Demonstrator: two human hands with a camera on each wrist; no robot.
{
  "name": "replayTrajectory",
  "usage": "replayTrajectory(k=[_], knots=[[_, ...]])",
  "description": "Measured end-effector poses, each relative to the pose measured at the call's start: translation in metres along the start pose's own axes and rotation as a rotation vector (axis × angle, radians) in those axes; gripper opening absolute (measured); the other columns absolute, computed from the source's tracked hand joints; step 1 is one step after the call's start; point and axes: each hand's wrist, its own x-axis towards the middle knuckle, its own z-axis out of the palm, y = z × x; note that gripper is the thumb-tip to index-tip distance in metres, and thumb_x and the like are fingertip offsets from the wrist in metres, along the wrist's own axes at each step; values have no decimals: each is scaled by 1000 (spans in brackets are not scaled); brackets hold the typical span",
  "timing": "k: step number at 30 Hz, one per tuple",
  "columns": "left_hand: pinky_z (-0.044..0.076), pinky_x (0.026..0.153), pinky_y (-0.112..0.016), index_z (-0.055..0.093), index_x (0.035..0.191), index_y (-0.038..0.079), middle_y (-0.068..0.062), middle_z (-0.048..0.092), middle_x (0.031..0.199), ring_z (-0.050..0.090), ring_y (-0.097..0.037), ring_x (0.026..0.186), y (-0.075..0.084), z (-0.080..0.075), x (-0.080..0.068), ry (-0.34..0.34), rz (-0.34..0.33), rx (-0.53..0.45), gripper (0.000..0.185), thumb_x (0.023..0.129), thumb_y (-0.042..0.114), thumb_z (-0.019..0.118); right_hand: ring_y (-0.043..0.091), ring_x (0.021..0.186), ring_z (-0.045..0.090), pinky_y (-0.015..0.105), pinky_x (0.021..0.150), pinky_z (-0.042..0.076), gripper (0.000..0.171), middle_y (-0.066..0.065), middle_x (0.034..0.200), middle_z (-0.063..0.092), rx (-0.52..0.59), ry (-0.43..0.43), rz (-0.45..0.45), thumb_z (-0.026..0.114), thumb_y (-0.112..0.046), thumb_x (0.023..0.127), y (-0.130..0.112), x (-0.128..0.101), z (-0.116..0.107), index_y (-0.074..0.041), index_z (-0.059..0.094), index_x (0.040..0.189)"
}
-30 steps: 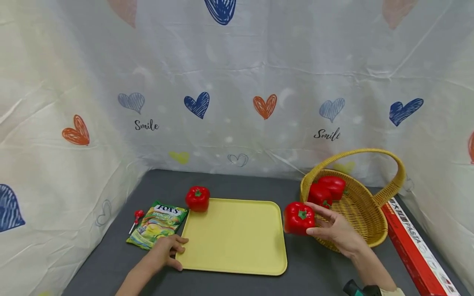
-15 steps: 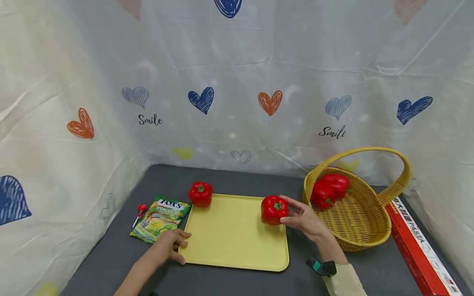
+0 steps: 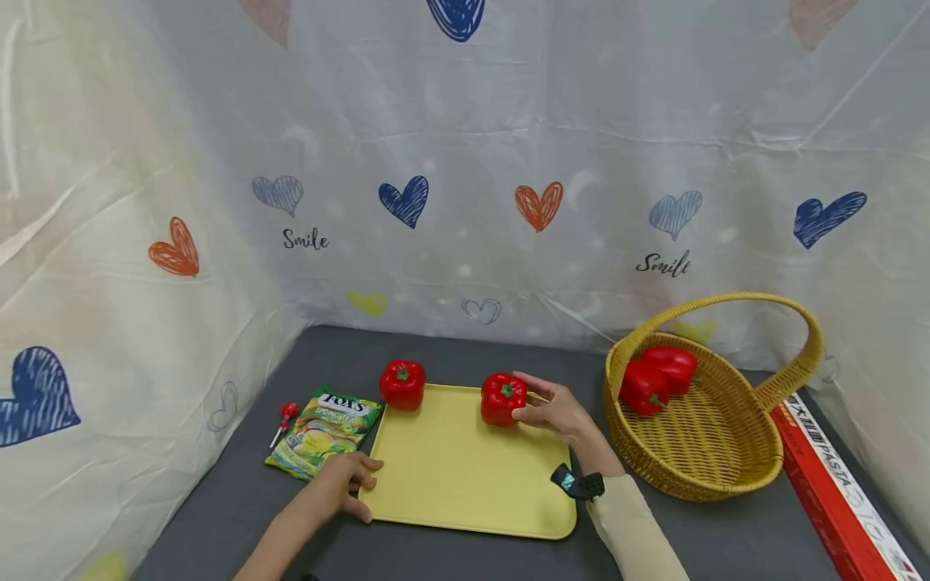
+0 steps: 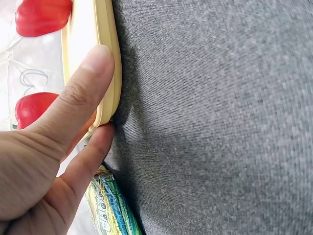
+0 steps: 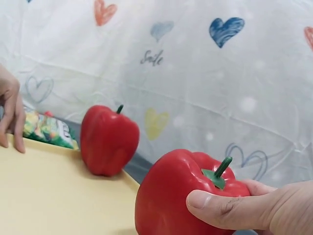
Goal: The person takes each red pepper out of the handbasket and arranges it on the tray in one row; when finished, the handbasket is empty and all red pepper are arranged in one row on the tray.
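My right hand (image 3: 558, 410) holds a red bell pepper (image 3: 500, 401) over the far part of the yellow tray (image 3: 465, 484). In the right wrist view the thumb lies across that pepper's side, near its green stem. A second red bell pepper (image 3: 402, 386) stands upright at the tray's far left corner. At the near left corner, my left hand (image 3: 340, 484) grips the tray's edge. The left wrist view shows its thumb (image 4: 85, 81) along the rim and a finger against the corner.
Two more red peppers (image 3: 657, 379) lie in a yellow wicker basket (image 3: 697, 452) on the right. Beside it runs a long red pasta box (image 3: 835, 492). A green Fox's candy bag (image 3: 327, 432) and a small red-headed object (image 3: 287, 413) are left of the tray.
My right hand has carried the pepper leftward from beside the basket to above the tray. My left hand stays at the tray's corner. The head view has shifted slightly.
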Motion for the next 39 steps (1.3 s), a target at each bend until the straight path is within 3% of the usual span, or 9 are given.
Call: replayTrajectory(k=[7,14,24,27,33,39], knots=[[50,67,-26,66,88,-9,-26,58,109,57,-37,94,2,-1,1,-10,-57,51,46,51,11,84,25,102,57,45,81,45,63,18,128,48,-45,23,49,70,3,73,-7,23,23,-10,49,130],[50,65,-23,67,85,-6,-24,60,108,57,-36,93,4,-3,2,-14,-35,102,42,52,13,84,21,87,62,44,78,47,61,17,122,53,-105,28,59,73,2,71,-13,37,39,-12,53,127],[50,66,-23,66,85,-10,-26,59,107,57,-35,93,3,-1,0,0,-2,81,41,52,8,84,26,101,58,42,75,49,60,15,118,56,-216,-32,-23,75,-2,69,-11,54,59,-12,55,125],[50,65,-22,67,85,-9,-24,60,106,57,-35,93,2,-1,0,1,7,124,43,52,11,85,25,101,58,41,75,50,61,14,117,57,-224,-42,-32,76,-3,69,-11,57,61,-13,55,125],[51,65,-24,67,84,-8,-25,60,107,57,-37,93,3,-1,1,-2,-20,107,42,51,12,85,24,99,58,39,75,50,62,11,117,57,-254,-61,-64,77,-6,68,-11,60,64,-13,55,125],[50,65,-24,67,84,-7,-25,60,106,57,-35,93,2,0,0,6,-1,111,40,52,11,84,23,100,58,32,74,51,64,11,120,55,-267,-84,-117,76,-4,69,-7,63,67,-10,52,128]])
